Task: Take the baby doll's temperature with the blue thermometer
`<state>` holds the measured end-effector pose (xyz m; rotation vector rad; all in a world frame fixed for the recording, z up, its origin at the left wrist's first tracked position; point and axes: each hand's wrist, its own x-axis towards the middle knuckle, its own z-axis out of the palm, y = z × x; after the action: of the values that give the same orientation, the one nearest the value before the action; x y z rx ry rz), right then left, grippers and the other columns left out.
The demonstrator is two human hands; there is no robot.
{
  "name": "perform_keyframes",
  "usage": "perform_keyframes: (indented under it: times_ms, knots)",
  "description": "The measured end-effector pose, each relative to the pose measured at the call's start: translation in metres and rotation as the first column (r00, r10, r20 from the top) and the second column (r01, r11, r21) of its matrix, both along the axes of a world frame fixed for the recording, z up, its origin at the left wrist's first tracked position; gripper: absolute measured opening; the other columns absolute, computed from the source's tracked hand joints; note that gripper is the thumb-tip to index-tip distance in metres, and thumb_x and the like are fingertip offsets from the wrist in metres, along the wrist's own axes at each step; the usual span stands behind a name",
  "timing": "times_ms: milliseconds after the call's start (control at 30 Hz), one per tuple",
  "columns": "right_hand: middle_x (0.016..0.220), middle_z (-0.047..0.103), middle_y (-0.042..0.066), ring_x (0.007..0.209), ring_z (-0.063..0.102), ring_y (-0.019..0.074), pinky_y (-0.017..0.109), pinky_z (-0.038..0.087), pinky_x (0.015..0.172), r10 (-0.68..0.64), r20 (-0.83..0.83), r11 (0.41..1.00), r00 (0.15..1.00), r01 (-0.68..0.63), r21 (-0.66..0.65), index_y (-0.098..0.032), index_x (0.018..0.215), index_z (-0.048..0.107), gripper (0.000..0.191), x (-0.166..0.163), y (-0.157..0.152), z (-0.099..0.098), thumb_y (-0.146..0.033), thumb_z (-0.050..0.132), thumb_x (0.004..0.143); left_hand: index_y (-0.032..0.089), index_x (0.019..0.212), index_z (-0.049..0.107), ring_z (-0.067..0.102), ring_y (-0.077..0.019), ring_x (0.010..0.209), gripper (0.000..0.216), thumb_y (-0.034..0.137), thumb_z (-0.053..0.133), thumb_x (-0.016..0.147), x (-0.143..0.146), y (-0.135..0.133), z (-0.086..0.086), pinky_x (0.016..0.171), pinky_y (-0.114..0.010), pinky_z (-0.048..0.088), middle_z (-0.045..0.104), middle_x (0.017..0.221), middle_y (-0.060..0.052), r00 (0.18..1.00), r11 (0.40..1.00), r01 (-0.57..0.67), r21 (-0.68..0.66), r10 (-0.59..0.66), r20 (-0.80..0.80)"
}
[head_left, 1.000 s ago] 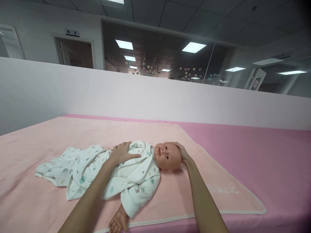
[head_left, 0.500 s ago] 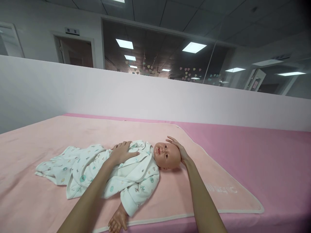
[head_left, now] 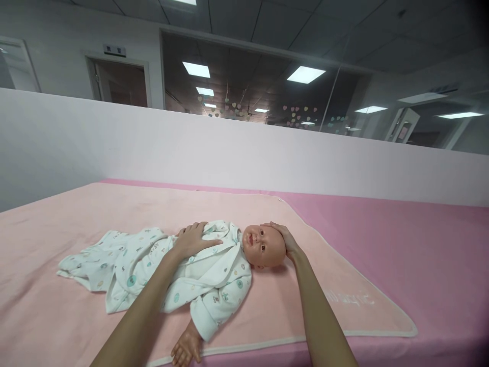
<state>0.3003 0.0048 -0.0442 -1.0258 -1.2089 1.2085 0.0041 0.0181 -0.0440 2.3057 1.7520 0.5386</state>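
Note:
A baby doll (head_left: 263,247) in a white patterned romper (head_left: 160,267) lies on its back on a pale pink blanket (head_left: 267,311), head to the right. My left hand (head_left: 194,238) rests flat on the doll's chest, fingers spread. My right hand (head_left: 284,238) is cupped over the top of the doll's head, fingers curved against it. One bare doll hand (head_left: 187,349) sticks out of a sleeve near the blanket's front edge.
The blanket covers a darker pink padded surface (head_left: 420,244) that stretches to the right. A white partition wall (head_left: 229,153) runs along the back. Behind it are glass panels, ceiling lights and a doorway (head_left: 118,84).
My right hand's fingers lifted off the doll's head half a second ago and now lie on it again. My left hand has stayed on the chest.

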Motion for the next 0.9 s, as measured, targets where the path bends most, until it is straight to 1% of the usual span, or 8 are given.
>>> perform_keyframes:
  times_ms: [167, 267, 333, 467, 533, 667, 800, 900]
  knots:
    - [0.086, 0.067, 0.006, 0.086, 0.061, 0.024, 0.035, 0.044, 0.083, 0.028, -0.016, 0.999, 0.999, -0.029, -0.036, -0.017, 0.082, 0.068, 0.033, -0.001, -0.002, 0.0, -0.045, 0.058, 0.068, 0.021, 0.121, 0.04, 0.041, -0.0344, 0.111, 0.089, 0.078, 0.037, 0.054, 0.009, -0.003, 0.002, 0.093, -0.047, 0.027, 0.049, 0.121, -0.013, 0.997, 0.997, -0.061, 0.044, 0.063, -0.038]
    - [0.097, 0.065, 0.006, 0.095, 0.057, 0.0247, 0.035, 0.042, 0.087, 0.025, -0.001, 1.0, 1.0, -0.025, -0.009, -0.018, 0.087, 0.067, 0.035, -0.001, -0.002, 0.0, -0.045, 0.057, 0.069, 0.021, 0.121, 0.04, 0.041, -0.0351, 0.111, 0.089, 0.078, 0.038, 0.053, 0.013, -0.004, 0.002, 0.092, -0.047, 0.027, 0.049, 0.12, -0.014, 0.995, 0.997, -0.071, 0.042, 0.073, -0.061]
    - [0.109, 0.06, 0.004, 0.103, 0.053, 0.0239, 0.035, 0.039, 0.091, -0.018, 0.002, 0.999, 1.0, 0.018, 0.049, -0.022, 0.099, 0.063, 0.038, 0.0, 0.0, 0.0, -0.044, 0.058, 0.068, 0.021, 0.121, 0.039, 0.04, -0.0354, 0.112, 0.089, 0.078, 0.039, 0.053, 0.013, -0.003, 0.002, 0.092, -0.048, 0.026, 0.048, 0.121, -0.014, 0.995, 0.997, -0.069, 0.031, 0.071, -0.068]
    - [0.122, 0.051, 0.0, 0.11, 0.048, 0.0218, 0.035, 0.037, 0.093, -0.174, -0.017, 0.974, 0.985, 0.175, 0.142, -0.032, 0.121, 0.045, 0.059, 0.002, 0.007, -0.002, -0.04, 0.063, 0.065, 0.02, 0.121, 0.039, 0.039, -0.0357, 0.112, 0.089, 0.077, 0.039, 0.053, 0.012, -0.002, 0.002, 0.093, -0.048, 0.025, 0.047, 0.122, -0.014, 0.996, 0.998, -0.056, 0.021, 0.058, -0.068]
    - [0.12, 0.052, 0.001, 0.11, 0.048, 0.022, 0.034, 0.036, 0.093, -0.202, -0.001, 0.964, 0.979, 0.199, 0.175, -0.03, 0.116, 0.052, 0.054, 0.002, 0.008, -0.002, -0.04, 0.064, 0.064, 0.02, 0.121, 0.04, 0.039, -0.0359, 0.112, 0.089, 0.077, 0.038, 0.053, 0.012, -0.002, 0.002, 0.093, -0.048, 0.025, 0.048, 0.122, -0.014, 0.997, 0.998, -0.052, 0.021, 0.053, -0.065]
    - [0.097, 0.065, 0.007, 0.094, 0.057, 0.0251, 0.035, 0.041, 0.085, -0.074, 0.091, 0.988, 0.993, 0.06, 0.139, -0.016, 0.086, 0.069, 0.036, 0.0, 0.002, 0.003, -0.045, 0.06, 0.067, 0.02, 0.12, 0.04, 0.04, -0.0359, 0.112, 0.088, 0.077, 0.038, 0.054, 0.012, -0.002, 0.003, 0.092, -0.047, 0.026, 0.048, 0.121, -0.014, 0.996, 0.998, -0.06, 0.026, 0.062, -0.061]
    - [0.086, 0.068, 0.008, 0.089, 0.058, 0.0252, 0.035, 0.042, 0.084, -0.059, 0.098, 0.993, 0.993, 0.048, 0.11, -0.015, 0.075, 0.07, 0.033, -0.001, -0.002, 0.009, -0.045, 0.062, 0.065, 0.021, 0.121, 0.039, 0.041, -0.0361, 0.11, 0.089, 0.078, 0.039, 0.053, 0.013, -0.004, 0.004, 0.091, -0.046, 0.027, 0.048, 0.121, -0.014, 0.995, 0.997, -0.072, 0.028, 0.074, -0.063]
    - [0.086, 0.068, 0.007, 0.093, 0.057, 0.0249, 0.035, 0.04, 0.087, -0.054, 0.11, 0.988, 0.992, 0.037, 0.151, -0.016, 0.07, 0.07, 0.03, -0.001, -0.001, 0.01, -0.044, 0.063, 0.064, 0.02, 0.119, 0.041, 0.042, -0.0364, 0.109, 0.09, 0.079, 0.038, 0.052, 0.017, -0.008, 0.004, 0.091, -0.046, 0.026, 0.049, 0.119, -0.014, 0.991, 0.992, -0.097, 0.075, 0.104, -0.086]
